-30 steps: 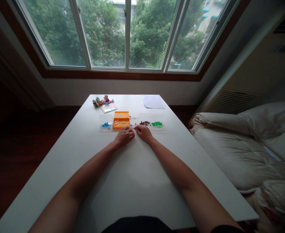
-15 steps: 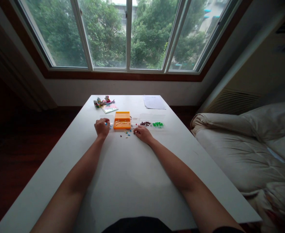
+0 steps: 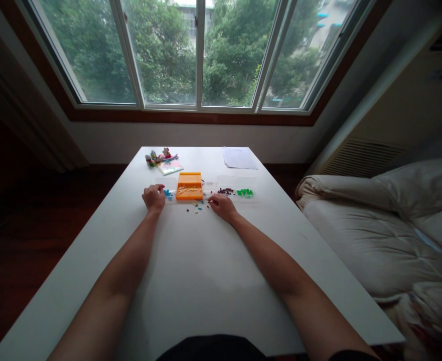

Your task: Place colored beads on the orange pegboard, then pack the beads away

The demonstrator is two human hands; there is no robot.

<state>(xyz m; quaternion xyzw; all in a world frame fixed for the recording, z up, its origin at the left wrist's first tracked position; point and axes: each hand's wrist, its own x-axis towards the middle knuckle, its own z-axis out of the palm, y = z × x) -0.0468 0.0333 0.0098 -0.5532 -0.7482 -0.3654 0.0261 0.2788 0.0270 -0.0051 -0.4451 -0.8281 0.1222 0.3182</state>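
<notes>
Arms [image 3: 120, 281] stretched forward; left hand [image 3: 154, 197] curled, right hand [image 3: 223, 206] palm-down, both perhaps pinching, too small to tell.

Black sleeve [image 3: 352, 355] — bare forearms [image 3: 132, 255]

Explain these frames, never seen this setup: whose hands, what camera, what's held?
No machine: a person works bare-handed, every picture coming from one head-worn camera looking forward and down. On the white table are an open orange box with pale pieces, and clear trays with blue pieces, brown ones and green ones. Loose bits lie before the box. The left hand is beside the blue pieces, the right hand beside the loose bits; whether either holds anything is too small to tell.
</notes>
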